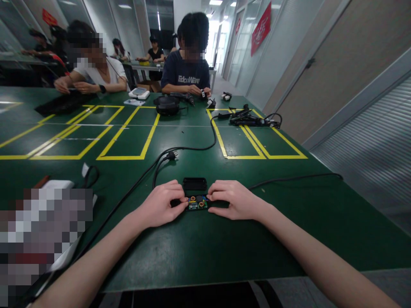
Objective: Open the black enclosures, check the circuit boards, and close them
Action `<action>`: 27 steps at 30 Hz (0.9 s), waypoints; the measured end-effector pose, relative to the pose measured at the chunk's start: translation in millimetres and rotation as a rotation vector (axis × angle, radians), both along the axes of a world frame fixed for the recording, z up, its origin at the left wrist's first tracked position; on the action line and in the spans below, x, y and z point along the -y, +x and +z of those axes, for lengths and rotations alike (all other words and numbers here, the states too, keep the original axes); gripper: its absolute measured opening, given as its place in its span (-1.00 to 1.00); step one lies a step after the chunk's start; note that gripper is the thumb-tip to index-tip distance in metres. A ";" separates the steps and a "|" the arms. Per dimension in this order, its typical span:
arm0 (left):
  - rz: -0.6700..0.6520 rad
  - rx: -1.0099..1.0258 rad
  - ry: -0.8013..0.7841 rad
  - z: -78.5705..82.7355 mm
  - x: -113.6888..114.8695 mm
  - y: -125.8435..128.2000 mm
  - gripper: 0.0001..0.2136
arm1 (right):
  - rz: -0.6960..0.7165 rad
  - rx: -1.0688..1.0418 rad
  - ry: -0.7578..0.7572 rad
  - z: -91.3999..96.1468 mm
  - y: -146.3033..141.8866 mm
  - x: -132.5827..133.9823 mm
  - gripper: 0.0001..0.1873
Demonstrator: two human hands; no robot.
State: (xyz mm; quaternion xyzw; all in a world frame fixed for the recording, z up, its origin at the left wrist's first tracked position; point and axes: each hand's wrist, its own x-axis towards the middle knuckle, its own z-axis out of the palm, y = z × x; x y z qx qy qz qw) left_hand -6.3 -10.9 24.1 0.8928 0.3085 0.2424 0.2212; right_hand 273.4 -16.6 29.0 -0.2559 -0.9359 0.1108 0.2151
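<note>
- Desk [205, 256], 1, green: bears all below; clock centred on the circuit board, 12 o'clock away from the wearer.
- Long black cord [192, 148], 1: runs from 8 o'clock round to 1, probably lying wide so the middle has working room.
- Left hand [159, 205], 1: at 9 o'clock, forearm slanting in from 7; thumb and forefinger pinch the board's near end, seemingly to steady it.
- Right hand [237, 201], 1: at 3 o'clock, forearm from 4; fingers bent, tips at the opposite end, thumb lower and apart. Cannot tell whether it grips.
- Black cover [195, 184], 1: at 12, just beyond the board, perhaps set there within reach.
- Circuit board [197, 202], 1: between both hands, components upward, presumably for a plain view.
- Plug [171, 156], 1: at 11 o'clock, prongs toward 3.
- Ring coils [201, 204], 2: on the board.
</note>
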 end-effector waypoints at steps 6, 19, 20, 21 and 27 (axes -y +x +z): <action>-0.009 -0.036 0.126 6.3 2.2 0.2 -0.76 | -0.129 -0.105 0.039 -10.8 -8.7 -0.8 -0.78; 0.007 -0.108 0.247 1.8 5.6 6.4 -0.86 | -0.492 -0.368 -0.473 -22.5 -22.1 -7.9 -0.86; 0.003 -0.110 0.251 1.5 5.3 6.3 -0.86 | -0.489 -0.427 -0.560 -22.2 -21.8 -7.6 -0.85; 0.000 -0.114 0.258 1.2 4.9 6.0 -0.86 | -0.487 -0.481 -0.630 -21.9 -21.4 -7.5 -0.84; 0.069 -0.088 0.290 -0.2 3.8 4.1 -0.73 | -0.473 -0.623 -0.765 -17.9 -17.5 -5.9 -0.75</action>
